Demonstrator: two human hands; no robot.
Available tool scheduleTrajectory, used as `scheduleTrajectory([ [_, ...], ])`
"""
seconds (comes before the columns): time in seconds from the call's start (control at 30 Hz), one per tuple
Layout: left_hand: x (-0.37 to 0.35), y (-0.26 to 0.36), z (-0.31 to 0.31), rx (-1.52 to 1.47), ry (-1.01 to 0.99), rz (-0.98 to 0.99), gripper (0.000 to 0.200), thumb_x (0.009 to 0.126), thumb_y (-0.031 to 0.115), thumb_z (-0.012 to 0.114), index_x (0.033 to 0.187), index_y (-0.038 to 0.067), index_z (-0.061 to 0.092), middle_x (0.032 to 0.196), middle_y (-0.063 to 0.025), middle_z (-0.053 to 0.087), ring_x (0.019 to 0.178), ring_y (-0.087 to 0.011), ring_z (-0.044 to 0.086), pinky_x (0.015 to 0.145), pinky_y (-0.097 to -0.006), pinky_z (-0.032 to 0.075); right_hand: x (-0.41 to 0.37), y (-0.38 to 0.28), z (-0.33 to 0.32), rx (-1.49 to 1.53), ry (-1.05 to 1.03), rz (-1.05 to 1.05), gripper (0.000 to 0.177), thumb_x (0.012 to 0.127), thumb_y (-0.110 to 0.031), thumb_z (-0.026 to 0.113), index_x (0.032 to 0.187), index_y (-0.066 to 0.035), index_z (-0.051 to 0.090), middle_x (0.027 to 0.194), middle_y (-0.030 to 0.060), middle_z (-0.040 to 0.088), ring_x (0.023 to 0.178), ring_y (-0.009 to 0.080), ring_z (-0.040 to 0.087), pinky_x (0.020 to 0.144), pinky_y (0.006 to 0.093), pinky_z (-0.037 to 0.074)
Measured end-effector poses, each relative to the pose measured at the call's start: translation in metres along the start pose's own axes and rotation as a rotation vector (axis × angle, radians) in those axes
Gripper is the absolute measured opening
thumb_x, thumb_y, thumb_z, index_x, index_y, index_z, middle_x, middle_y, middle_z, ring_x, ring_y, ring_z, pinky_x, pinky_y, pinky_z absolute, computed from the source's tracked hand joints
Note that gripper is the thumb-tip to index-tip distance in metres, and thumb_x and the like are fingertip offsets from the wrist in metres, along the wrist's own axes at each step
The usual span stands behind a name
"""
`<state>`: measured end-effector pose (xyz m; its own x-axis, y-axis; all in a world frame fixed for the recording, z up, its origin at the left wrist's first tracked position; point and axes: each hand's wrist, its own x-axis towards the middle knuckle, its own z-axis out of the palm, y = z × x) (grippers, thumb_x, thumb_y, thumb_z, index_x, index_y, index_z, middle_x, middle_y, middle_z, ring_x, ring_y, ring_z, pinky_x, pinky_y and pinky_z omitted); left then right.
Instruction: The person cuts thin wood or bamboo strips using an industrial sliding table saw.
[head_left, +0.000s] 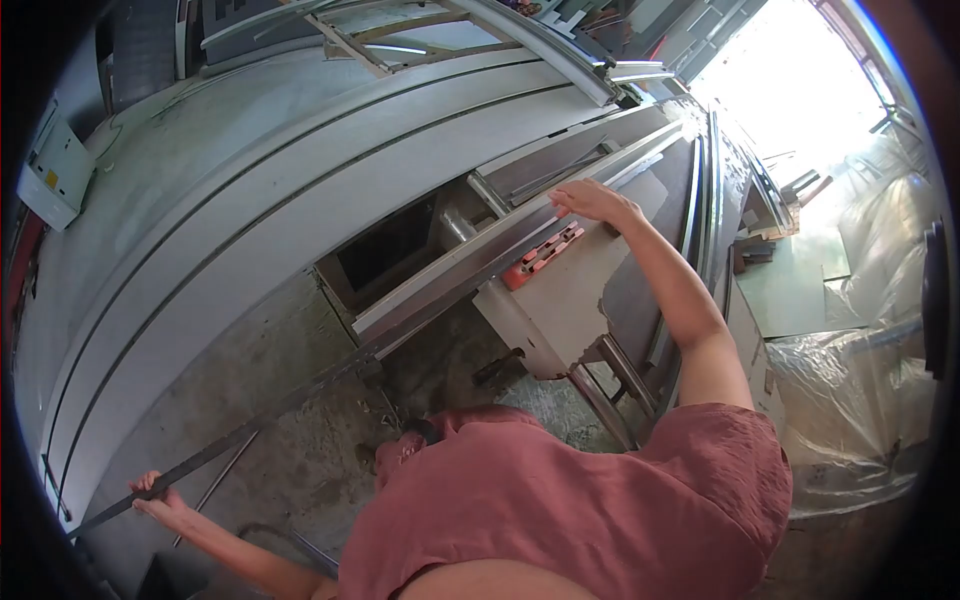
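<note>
A long dark metal bar (300, 393) runs diagonally from the lower left up towards the workbench. My left hand (158, 497) is closed round it near its lower left end. My right hand (592, 200) is at the bench, by the upper part of the bar and a long pale rail (520, 222); its fingers are bent and close together, and what they hold, if anything, is too small to make out. Just below that hand a red tool (543, 256) lies on the pale board (570, 300) at the bench's corner.
Long grey panels (300, 190) curve across the left and top. A metal frame (610, 385) stands under the board. Several long profiles lie along the bench's right side. Plastic sheeting (850, 390) covers things at the right. A thin rod (215, 488) rests on the floor.
</note>
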<state>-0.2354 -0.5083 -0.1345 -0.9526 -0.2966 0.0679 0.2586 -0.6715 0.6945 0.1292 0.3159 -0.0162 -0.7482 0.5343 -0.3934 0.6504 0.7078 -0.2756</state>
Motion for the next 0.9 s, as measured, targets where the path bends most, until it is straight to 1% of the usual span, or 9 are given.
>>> scheduleTrajectory([
  [0.1,-0.021,-0.017,0.008,-0.075,-0.153,-0.009,0.062,0.079,0.041,0.067,0.113,-0.004,0.043,0.083,-0.0057,0.038,0.078,-0.0204,0.04,0.072,-0.0337,0.039,0.002,0.018,-0.006,0.022,0.024,-0.005,0.047,0.092,-0.045,0.039,0.105,-0.005,0.063,0.093,0.0071,0.07,0.097,0.0246,0.062,0.088,0.036,0.044],
  [0.3,-0.062,-0.029,0.034,0.017,-0.022,0.044,0.061,0.079,0.041,0.067,0.115,-0.003,0.046,0.083,-0.0072,0.04,0.078,-0.0209,0.041,0.071,-0.0345,0.04,0.009,0.039,-0.017,-0.036,0.005,0.026,0.048,0.095,-0.042,0.037,0.107,-0.001,0.061,0.094,0.0117,0.068,0.092,0.0238,0.063,0.086,0.0346,0.046],
  [0.43,-0.075,-0.027,0.023,-0.008,-0.031,0.028,0.059,0.08,0.041,0.067,0.115,-0.003,0.047,0.083,-0.0076,0.041,0.078,-0.0206,0.041,0.07,-0.034,0.04,0.012,0.039,-0.018,0.036,-0.012,0.056,0.048,0.094,-0.042,0.039,0.107,-0.001,0.061,0.092,0.012,0.069,0.089,0.024,0.063,0.084,0.0347,0.046],
  [0.5,-0.083,-0.026,0.019,-0.021,-0.142,0.033,0.056,0.083,0.041,0.063,0.114,-0.003,0.047,0.082,-0.0071,0.041,0.077,-0.0201,0.041,0.07,-0.0332,0.04,0.013,0.033,-0.02,-0.045,0.007,0.07,0.048,0.094,-0.043,0.039,0.106,-0.002,0.061,0.093,0.012,0.069,0.089,0.0246,0.063,0.082,0.0353,0.047],
  [0.63,-0.106,-0.023,0.036,0.013,0.007,0.026,0.058,0.083,0.043,0.062,0.116,-0.003,0.046,0.079,-0.0056,0.04,0.075,-0.0188,0.041,0.068,-0.0324,0.039,0.019,0.018,-0.011,-0.141,0.009,0.026,0.042,0.094,-0.04,0.042,0.105,-0.005,0.063,0.093,0.0107,0.069,0.089,0.0267,0.063,0.082,0.0355,0.047],
  [0.7,-0.107,-0.023,0.03,-0.007,-0.01,0.016,0.062,0.08,0.044,0.065,0.116,-0.003,0.046,0.078,-0.0048,0.04,0.074,-0.0185,0.04,0.068,-0.0324,0.039,0.002,-0.024,0.005,-0.302,0.329,-0.02,0.038,0.093,-0.039,0.047,0.101,-0.005,0.063,0.089,0.0107,0.068,0.093,0.0289,0.062,0.081,0.0395,0.046],
  [0.77,-0.111,-0.022,0.034,0.014,0.053,-0.002,0.062,0.08,0.045,0.065,0.115,-0.003,0.046,0.078,-0.0044,0.039,0.073,-0.0184,0.04,0.068,-0.0324,0.038,-0.025,-0.084,0.021,0.006,0.3,-0.275,0.033,0.091,-0.036,0.05,0.1,-0.007,0.064,0.096,0.0106,0.066,0.096,0.0299,0.061,0.084,0.04,0.046],
  [0.83,-0.109,-0.02,0.032,0.019,0.028,0.006,0.063,0.079,0.045,0.066,0.115,-0.002,0.046,0.078,-0.0045,0.039,0.074,-0.0184,0.04,0.069,-0.0324,0.038,-0.039,-0.121,0.058,-0.002,0.21,-0.637,0.036,0.089,-0.041,0.052,0.104,-0.009,0.062,0.102,0.0103,0.063,0.1,0.029,0.058,0.086,0.0409,0.045],
  [0.9,-0.105,-0.023,0.03,0.013,-0.009,-0.004,0.065,0.078,0.045,0.068,0.115,-0.002,0.046,0.079,-0.0046,0.04,0.074,-0.0184,0.04,0.069,-0.0324,0.038,-0.059,-0.161,0.089,-0.135,0.273,-0.816,0.04,0.086,-0.045,0.056,0.108,-0.012,0.059,0.101,0.0094,0.061,0.103,0.0278,0.056,0.087,0.0418,0.044],
])
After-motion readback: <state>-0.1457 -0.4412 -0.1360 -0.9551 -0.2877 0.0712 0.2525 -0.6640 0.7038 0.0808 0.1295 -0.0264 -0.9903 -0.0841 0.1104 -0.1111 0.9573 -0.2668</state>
